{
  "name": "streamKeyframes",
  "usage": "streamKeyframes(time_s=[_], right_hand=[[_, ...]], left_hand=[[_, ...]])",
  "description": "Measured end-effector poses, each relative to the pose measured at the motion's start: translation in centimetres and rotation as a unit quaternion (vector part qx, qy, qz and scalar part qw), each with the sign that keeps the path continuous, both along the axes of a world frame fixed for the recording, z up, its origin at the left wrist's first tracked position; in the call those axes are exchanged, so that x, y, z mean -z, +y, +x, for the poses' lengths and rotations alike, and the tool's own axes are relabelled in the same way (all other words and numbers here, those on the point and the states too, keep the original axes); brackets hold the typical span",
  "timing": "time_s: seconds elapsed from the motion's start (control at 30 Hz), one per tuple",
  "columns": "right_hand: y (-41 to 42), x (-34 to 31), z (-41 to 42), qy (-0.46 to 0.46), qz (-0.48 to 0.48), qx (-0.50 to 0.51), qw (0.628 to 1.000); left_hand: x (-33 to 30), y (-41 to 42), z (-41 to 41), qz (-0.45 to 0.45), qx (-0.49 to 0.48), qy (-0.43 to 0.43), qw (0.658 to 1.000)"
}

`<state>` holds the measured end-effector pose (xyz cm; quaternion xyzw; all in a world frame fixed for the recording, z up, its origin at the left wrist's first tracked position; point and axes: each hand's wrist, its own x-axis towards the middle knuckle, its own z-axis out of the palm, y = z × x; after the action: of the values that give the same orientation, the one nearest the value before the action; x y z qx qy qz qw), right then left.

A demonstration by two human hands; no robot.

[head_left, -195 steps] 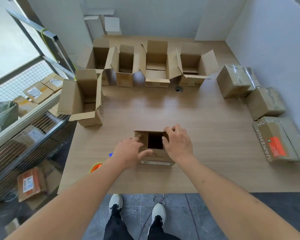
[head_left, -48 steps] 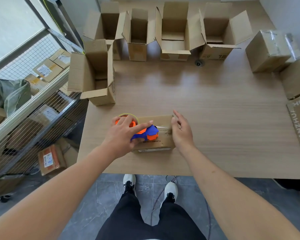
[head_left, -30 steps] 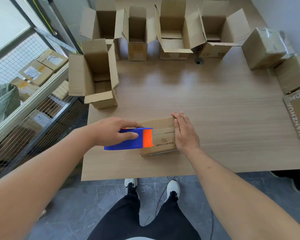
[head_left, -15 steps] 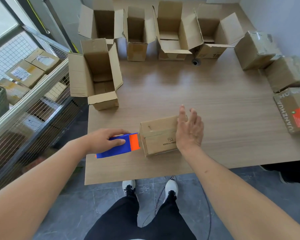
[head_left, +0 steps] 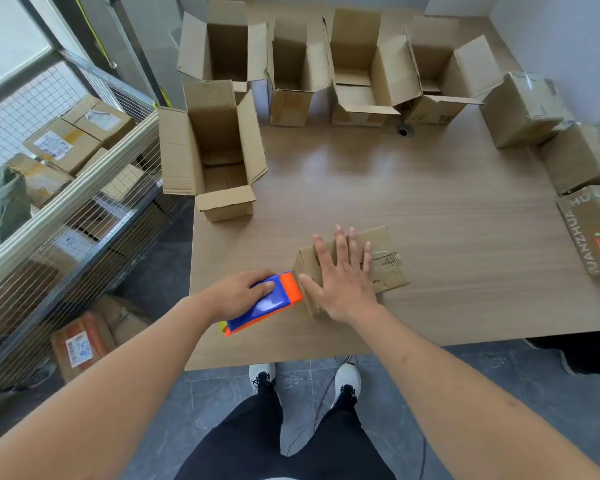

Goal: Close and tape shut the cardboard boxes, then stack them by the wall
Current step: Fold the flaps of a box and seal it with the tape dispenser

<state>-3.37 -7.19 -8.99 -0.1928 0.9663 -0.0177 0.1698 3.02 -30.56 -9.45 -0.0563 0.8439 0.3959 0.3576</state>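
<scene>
A small closed cardboard box [head_left: 383,261] lies near the table's front edge, turned at an angle. My right hand [head_left: 340,275] presses flat on its top with the fingers spread. My left hand [head_left: 239,294] grips a blue and orange tape dispenser [head_left: 269,303], whose orange end touches the box's left end. Several open boxes stand further back: one at the left edge [head_left: 215,161] and a row along the far side [head_left: 357,74].
Closed taped boxes [head_left: 523,109] line the right wall, the nearest [head_left: 596,230] with a red label. A wire shelf rack [head_left: 66,188] with parcels stands left of the wooden table [head_left: 430,209]. A small dark hole [head_left: 403,130] sits in the tabletop.
The box has been turned more to the right. My right hand moved from its side onto its top. My left hand keeps the dispenser at the box's left end.
</scene>
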Motion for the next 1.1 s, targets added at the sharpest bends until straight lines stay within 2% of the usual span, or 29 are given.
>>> streamKeyframes(time_s=[0.07,0.17,0.3,0.4,0.57,0.7,0.83,0.9,0.97,1.03,1.1], right_hand=[[0.2,-0.1,-0.2,-0.001,0.008,-0.013,1.0],[0.1,-0.4,0.0,0.005,-0.003,-0.002,1.0],[-1.8,-1.7,1.1,0.036,0.017,0.083,0.996],[-2.9,-2.2,1.3,-0.008,0.022,0.114,0.993],[-0.2,-2.4,-0.6,-0.02,-0.018,-0.043,0.999],[3.4,-2.8,-2.3,-0.076,-0.068,-0.178,0.979],[5.2,-2.8,-3.4,-0.109,-0.088,-0.258,0.956],[5.8,-3.2,-3.6,-0.131,-0.142,-0.244,0.95],[6.2,-4.1,-3.2,-0.173,-0.244,-0.18,0.937],[6.4,-5.4,-2.5,-0.235,-0.33,-0.12,0.906],[6.7,-6.6,-1.7,-0.294,-0.371,-0.082,0.877]], left_hand=[[1.3,-0.4,0.7,-0.027,0.022,-0.014,0.999],[2.1,-1.3,2.2,-0.005,-0.017,-0.015,1.0],[0.9,-1.2,2.6,0.048,-0.061,0.001,0.997],[0.2,-1.3,2.3,0.063,-0.055,0.008,0.996],[-1.2,-1.1,2.9,0.053,-0.05,0.053,0.996],[-2.0,0.1,4.1,0.051,-0.051,0.101,0.992],[-2.8,2.1,4.8,0.059,-0.057,0.138,0.987],[-3.4,3.4,4.9,0.063,-0.062,0.155,0.984],[-4.0,4.6,4.9,0.064,-0.062,0.172,0.981],[-4.8,5.6,4.9,0.061,-0.06,0.193,0.977],[-5.7,6.6,4.9,0.065,-0.06,0.211,0.973]])
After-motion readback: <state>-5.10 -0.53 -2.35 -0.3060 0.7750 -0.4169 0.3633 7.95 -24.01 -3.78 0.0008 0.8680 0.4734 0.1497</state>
